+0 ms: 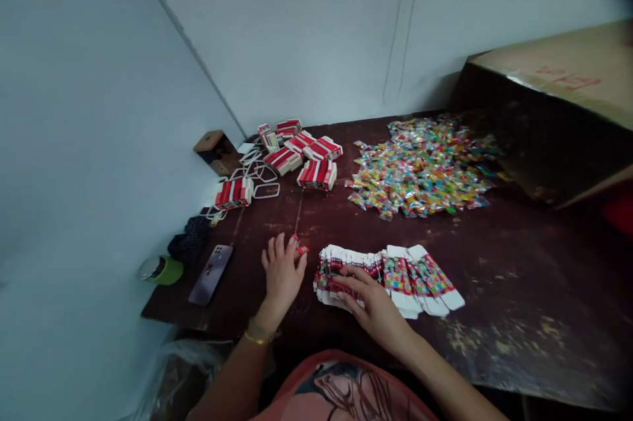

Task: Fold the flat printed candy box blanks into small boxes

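A row of flat, colourful printed cartons (353, 259) with white flaps lies overlapped on the dark table, fanned out wider toward the right. My right hand (368, 295) rests over the left part of this row, fingers apart and slightly bent, touching the cartons. To the left, my left hand (284, 272) is low over the tabletop with its fingers spread. A small red item (297, 247) lies by its index finger and thumb; whether they touch it I cannot tell, and its kind is unclear.
Small clear-wrapped colourful pieces (420, 167) form a heap at the back right, beside a large cardboard box (554, 91). Red-and-white carton bundles (317, 174) and white loops (262, 171) lie back left. A phone (211, 274) and green-sided container (169, 270) are at the left edge.
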`<state>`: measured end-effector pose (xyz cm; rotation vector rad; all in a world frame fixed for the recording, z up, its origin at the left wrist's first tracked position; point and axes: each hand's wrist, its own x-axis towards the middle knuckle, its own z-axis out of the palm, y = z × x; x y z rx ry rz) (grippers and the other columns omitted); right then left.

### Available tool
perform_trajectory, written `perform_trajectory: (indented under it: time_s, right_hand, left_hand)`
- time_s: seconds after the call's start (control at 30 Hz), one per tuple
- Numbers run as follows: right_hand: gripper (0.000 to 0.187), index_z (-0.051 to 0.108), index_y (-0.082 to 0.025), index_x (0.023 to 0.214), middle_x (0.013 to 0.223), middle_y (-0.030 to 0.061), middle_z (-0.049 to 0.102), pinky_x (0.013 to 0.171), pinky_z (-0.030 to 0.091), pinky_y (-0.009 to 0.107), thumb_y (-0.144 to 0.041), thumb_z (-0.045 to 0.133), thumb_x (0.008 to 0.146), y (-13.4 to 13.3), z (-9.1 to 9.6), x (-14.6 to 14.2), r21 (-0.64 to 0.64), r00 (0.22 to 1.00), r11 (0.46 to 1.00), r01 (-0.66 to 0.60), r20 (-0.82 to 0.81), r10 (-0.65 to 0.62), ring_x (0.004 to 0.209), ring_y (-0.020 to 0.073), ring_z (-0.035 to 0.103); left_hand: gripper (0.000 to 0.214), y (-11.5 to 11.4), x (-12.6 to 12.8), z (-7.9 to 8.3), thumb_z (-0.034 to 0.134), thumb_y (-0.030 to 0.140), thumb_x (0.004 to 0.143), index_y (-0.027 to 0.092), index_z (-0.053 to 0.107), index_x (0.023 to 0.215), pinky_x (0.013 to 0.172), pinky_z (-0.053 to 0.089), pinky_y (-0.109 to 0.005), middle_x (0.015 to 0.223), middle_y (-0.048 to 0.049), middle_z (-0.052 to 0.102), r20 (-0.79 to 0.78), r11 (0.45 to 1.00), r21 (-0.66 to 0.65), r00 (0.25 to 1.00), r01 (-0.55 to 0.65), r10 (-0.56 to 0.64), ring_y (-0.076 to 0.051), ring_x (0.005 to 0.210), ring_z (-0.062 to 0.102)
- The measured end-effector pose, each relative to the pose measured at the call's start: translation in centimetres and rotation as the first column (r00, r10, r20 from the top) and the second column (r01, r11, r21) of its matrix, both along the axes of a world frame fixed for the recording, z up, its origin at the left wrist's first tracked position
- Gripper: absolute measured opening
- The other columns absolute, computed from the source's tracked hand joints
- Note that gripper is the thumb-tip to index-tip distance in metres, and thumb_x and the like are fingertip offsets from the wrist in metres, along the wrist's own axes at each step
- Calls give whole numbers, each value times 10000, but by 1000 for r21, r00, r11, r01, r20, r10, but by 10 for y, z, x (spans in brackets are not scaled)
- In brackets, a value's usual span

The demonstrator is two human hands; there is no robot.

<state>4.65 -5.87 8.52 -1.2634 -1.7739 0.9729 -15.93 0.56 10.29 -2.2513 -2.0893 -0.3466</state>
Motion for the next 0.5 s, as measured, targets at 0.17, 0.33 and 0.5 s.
perform_trajectory:
  time_s: [0.17,0.33,0.5]
  right_hand:
    - [270,676,-273,1128,1234,115,598,956,503,405,-291,499,924,-21,-17,30,-42,998,998,38,42,-36,1132,259,601]
    - [318,648,-255,1165,1234,130,598,956,465,469,-378,496,914,-36,-44,100,56,885,928,368,285,-368,1140,299,559]
    - [472,581,-145,1198,1277,183,557,874,420,517,-445,576,834,-41,-66,146,159,501,755,637,659,-562,1132,374,492]
  left_hand:
    - [503,27,-17,-30,437,227,906,122,374,1395,872,476,-406,1262,-187,575,10,995,-82,998,-61,62,-297,1077,596]
    - [495,31,-20,-27,454,296,917,125,401,1378,890,466,-442,1248,-192,580,-3,999,4,999,-52,52,-324,1128,568]
    - [456,19,10,-9,498,320,903,151,467,1326,1027,389,-503,1333,-178,530,203,989,53,968,137,-145,-322,1265,470]
